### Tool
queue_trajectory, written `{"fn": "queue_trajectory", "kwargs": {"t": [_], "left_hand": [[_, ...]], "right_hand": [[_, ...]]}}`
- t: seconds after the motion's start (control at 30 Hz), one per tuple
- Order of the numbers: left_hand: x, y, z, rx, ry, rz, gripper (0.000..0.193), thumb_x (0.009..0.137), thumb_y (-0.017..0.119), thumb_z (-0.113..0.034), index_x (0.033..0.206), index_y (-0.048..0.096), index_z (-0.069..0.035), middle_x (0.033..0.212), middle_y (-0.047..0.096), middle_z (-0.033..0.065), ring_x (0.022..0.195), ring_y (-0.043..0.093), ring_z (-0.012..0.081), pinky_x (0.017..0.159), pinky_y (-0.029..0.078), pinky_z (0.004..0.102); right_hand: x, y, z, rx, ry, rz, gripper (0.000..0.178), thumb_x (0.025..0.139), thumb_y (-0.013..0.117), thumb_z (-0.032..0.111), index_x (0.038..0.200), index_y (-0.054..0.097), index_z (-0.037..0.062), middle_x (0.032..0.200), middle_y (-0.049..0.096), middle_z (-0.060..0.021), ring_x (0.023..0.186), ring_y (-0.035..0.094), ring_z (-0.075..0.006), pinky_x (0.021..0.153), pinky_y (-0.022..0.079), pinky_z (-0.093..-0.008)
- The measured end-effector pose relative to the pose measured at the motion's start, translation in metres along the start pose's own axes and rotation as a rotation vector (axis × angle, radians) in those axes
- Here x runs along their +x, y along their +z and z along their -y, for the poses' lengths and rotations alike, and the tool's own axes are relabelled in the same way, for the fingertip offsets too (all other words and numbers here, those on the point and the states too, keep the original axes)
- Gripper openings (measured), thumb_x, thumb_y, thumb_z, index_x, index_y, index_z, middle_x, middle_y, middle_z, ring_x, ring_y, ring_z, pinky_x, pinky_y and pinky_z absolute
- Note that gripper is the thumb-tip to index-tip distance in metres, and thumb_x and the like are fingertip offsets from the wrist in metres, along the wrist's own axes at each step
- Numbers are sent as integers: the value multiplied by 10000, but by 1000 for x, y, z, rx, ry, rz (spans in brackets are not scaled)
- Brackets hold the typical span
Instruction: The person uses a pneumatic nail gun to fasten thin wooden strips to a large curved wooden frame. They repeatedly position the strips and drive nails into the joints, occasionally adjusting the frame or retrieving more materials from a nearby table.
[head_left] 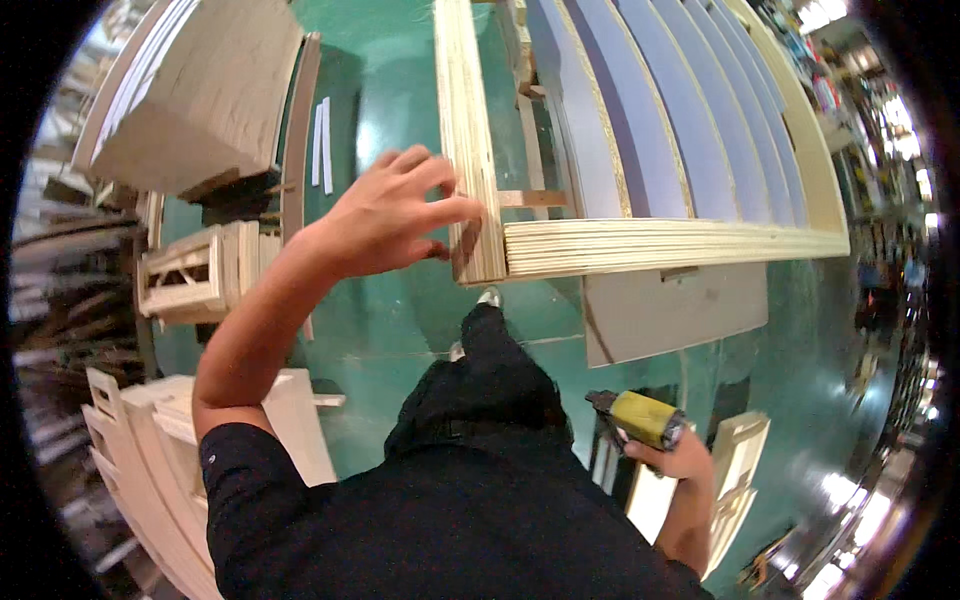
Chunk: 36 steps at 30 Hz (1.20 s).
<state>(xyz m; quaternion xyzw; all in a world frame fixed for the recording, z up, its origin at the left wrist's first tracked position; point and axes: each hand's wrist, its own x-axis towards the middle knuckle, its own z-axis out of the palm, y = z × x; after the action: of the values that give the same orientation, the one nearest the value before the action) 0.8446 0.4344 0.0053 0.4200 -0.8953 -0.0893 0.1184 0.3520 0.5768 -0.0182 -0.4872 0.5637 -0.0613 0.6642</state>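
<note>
Plywood frame [478,150], standing over the green floor [400,330], has its near corner under the left hand [395,215], whose fingers [455,208] are loosely spread against the wood. Right hand [680,462], low beside the hip, has its fingers wrapped around a yellow power tool [640,418]. Purple panels [680,110] lean inside the frame, and pale wooden parts [190,270] lie stacked to the left.

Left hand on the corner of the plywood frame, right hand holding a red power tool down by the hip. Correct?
Not quite: the power tool in the right hand is yellow with a dark nose, not red, as the head view shows. The rest holds: the left hand rests at the corner of the plywood frame.
</note>
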Motion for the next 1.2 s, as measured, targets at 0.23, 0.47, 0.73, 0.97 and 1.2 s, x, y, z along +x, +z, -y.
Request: {"fn": "queue_trajectory", "kwargs": {"t": [0.23,0.47,0.73,0.97,1.2], "left_hand": [[78,-6,30,74,516,308,962,636,883,-225,1483,449,-364,1409,568,50,1341,540,268,1153,394,542],[115,9,44,-27,817,473,884,704,815,-219,1506,446,-267,1282,646,45,1135,667,237,923,515,446],[121,18,52,-133,741,490,886,668,777,-206,1499,473,-169,1224,709,45,951,703,205,831,491,392],[122,26,62,-276,836,398,856,719,803,-240,1488,449,-109,1128,722,65,943,729,278,799,524,452],[158,18,77,-256,982,560,874,676,884,-370,1451,492,-278,931,726,114,794,728,375,623,563,488]], "right_hand": [[-8,22,23,161,-412,-279,735,689,976,91,1325,614,14,1249,687,-119,1078,671,-213,945,518,-381],[-12,62,79,141,-341,-315,632,724,943,112,1261,632,-12,1121,706,-117,981,685,-219,868,526,-355],[37,118,187,-137,-425,-369,616,792,881,76,1321,581,-22,1083,682,-93,933,666,-190,815,527,-348],[68,143,236,-114,-226,-409,568,845,833,62,1334,557,-21,1100,684,-86,977,636,-159,861,515,-328],[74,154,259,27,121,-441,495,869,836,160,1279,608,2,1034,715,-79,995,677,-151,920,532,-316]]}}
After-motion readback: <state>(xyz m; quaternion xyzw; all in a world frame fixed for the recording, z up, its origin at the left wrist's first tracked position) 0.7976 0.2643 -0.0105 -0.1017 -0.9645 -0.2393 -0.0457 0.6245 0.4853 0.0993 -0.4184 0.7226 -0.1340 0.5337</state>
